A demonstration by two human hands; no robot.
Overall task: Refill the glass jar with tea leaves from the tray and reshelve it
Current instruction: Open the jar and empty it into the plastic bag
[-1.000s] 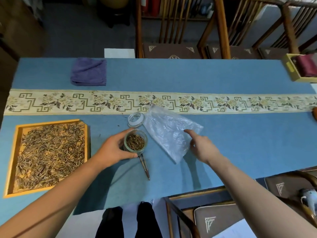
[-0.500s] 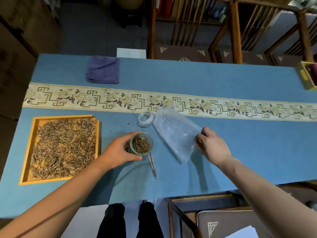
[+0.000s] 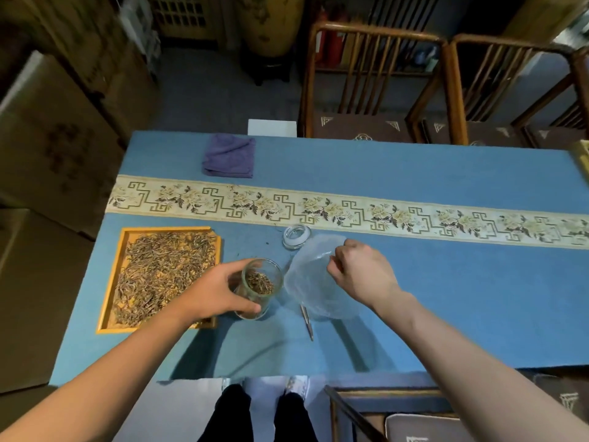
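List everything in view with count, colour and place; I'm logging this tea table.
Wooden tray of tea leaves: 1, yellow-orange, table's left.
Glass jar: 1, clear, partly filled, beside tray.
Glass lid: 1, clear, near runner.
Plastic bag: 1, translucent, right of jar.
Metal tweezers: 1, silver, below bag.
Folded cloth: 1, purple, far edge.
Patterned runner: 1, cream, across table.
Wooden chairs: at least 2, brown, behind table.
Left hand: grip on jar.
Right hand: pinching bag.

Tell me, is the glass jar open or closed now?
Open. The jar has no lid: tea leaves show through its mouth. The lid lies apart on the table. The left hand holds the jar.
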